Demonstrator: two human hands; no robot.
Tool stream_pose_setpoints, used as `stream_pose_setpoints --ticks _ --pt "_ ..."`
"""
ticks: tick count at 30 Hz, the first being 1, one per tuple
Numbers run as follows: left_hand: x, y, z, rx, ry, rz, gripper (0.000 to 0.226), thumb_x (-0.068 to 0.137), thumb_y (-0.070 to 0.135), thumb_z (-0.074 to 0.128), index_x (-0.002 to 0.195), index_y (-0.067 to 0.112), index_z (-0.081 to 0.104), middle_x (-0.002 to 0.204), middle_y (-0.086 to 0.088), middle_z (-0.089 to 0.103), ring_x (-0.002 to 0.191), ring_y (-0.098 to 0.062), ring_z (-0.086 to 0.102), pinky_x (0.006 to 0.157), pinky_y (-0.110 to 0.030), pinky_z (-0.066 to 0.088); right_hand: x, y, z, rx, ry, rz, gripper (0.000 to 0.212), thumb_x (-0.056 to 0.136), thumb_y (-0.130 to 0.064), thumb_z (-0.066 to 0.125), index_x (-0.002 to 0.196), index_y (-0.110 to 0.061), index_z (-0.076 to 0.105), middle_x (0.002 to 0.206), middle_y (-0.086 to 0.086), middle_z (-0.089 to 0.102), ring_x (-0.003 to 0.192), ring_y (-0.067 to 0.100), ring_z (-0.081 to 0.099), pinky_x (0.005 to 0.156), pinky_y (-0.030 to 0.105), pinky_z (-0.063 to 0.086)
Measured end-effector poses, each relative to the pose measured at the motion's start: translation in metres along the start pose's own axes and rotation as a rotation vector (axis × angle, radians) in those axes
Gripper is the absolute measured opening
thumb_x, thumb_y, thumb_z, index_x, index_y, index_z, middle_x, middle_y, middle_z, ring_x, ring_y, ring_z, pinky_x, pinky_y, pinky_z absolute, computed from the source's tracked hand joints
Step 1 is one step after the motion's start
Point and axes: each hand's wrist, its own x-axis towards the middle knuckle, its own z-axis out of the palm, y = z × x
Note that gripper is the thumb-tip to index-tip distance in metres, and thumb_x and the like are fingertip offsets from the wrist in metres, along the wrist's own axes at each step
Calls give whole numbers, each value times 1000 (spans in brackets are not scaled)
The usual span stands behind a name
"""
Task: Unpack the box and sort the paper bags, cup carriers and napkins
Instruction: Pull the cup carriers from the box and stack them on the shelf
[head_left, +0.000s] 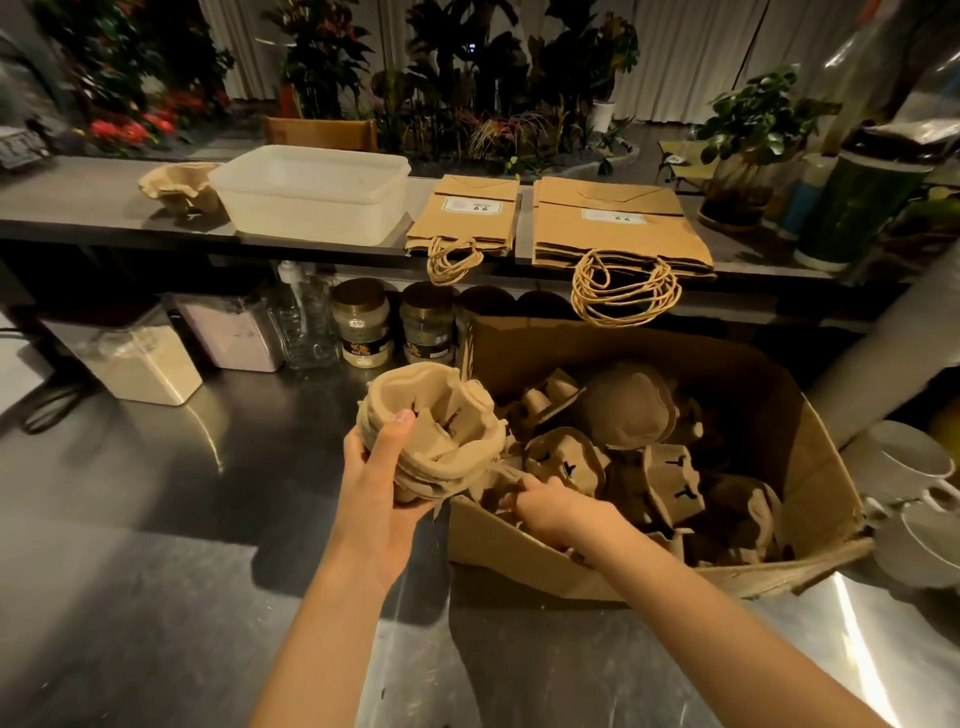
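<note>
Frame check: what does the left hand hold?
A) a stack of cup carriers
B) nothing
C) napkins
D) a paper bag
A: the left hand grips a stack of cup carriers, thumb on top, just left of the cardboard box.

Your steel counter (156, 519) carries the cardboard box (519, 556) at 4 o'clock, with stacked white cups (904, 457) just beside it at 3. Two powder containers (140, 364) sit at 9, then a clear bottle (306, 322) and lidded jars (361, 325) toward 11. Above, the dark raised ledge (78, 208) holds cup carriers (176, 184) at 10, a white tub (306, 223) at 11, two piles of paper bags (618, 223) at 12 and 1, and a green canister (857, 208) at 2.
</note>
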Motion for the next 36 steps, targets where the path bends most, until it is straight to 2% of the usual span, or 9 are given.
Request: stream_pose_setpoints --ticks 3,9,14,18,22,25,27,31,36 --pt "0 -1 0 10 -12 -4 65 74 41 66 135 38 45 133 0 57 120 -25 57 97 -53 48 4 -3 1 -131 -70 -15 43 101 -19 43 143 -9 40 159 11 13 143 38 18 111 50 28" --pt "-2 -3 0 5 -11 -22 65 74 40 65 136 38 44 131 0 56 119 -24 57 88 -47 53 3 11 -1 39 -30 -53 27 91 -10 58 118 -13 62 113 10 63 105 26 57 91 35 51" --pt "-4 -1 -2 -12 -1 -29 65 74 40 65 135 38 44 133 -1 56 120 -25 57 92 -50 51 -14 22 -13 365 172 -90 21 92 -11 56 111 -16 63 105 3 65 96 16 61 88 29 51" --pt "-10 -2 0 -9 6 -32 61 74 39 65 132 37 46 129 -1 57 116 -24 58 81 -43 54 -33 24 -21 570 301 -84 18 93 -14 55 110 -16 62 104 1 63 96 14 60 86 27 51" --pt "-16 -2 2 2 1 -48 54 73 38 65 124 38 47 127 -1 58 114 -24 59 79 -43 54 -56 21 -22 835 444 -68 16 94 -22 58 109 -23 62 100 -5 66 90 3 63 67 13 48" --pt "-20 -2 3 20 -7 -54 53 73 38 66 123 38 47 126 -2 58 113 -25 59 78 -42 55 -71 20 -24 990 575 -37 12 93 -24 59 104 -25 63 95 -7 69 90 5 67 71 19 53" --pt "-23 -3 4 37 -19 -63 58 72 39 66 126 37 46 127 -3 58 113 -25 59 79 -43 55 -78 19 -26 1021 657 -9 11 93 -23 59 103 -25 63 94 -7 69 90 7 67 77 24 54" --pt "-29 -4 3 98 -44 -97 75 66 42 69 135 32 41 128 -5 56 115 -27 58 80 -44 55 -93 16 -28 1052 772 46 11 93 -23 59 103 -24 63 93 -7 69 85 5 64 67 17 47" --pt "-37 -6 3 127 -56 -122 79 63 42 71 135 32 40 127 -5 57 115 -29 58 84 -48 55 -114 7 -33 1037 911 72 17 94 -24 58 109 -21 63 90 -6 68 78 8 65 64 22 54"
